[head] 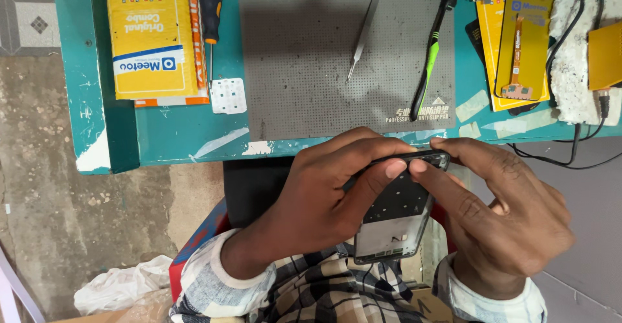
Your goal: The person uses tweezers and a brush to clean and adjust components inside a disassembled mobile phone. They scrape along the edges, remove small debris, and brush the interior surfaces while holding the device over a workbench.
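Two hands: both on one opened phone [396, 214], held over the lap below the teal counter [162, 135].
Left hand [324, 196]: grip clamped on the phone's top edge, thumb at the 12 o'clock corner.
Right hand [502, 222]: fingertips [418, 165] pinched on that same corner.
Risk: the thin frame may flex or crack if the pinch twists.
Drop: a slip sends it floorward.
Nearby: tweezers [366, 28] and green brush [433, 47] on the grey mat [298, 57], at 12 o'clock.

Phone frame [396, 214] partly hidden by fingers [382, 171].

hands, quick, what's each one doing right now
Left hand: closed, fingers gripping the top edge of the opened phone frame.
Right hand: closed, fingers pinching the same frame's top corner.
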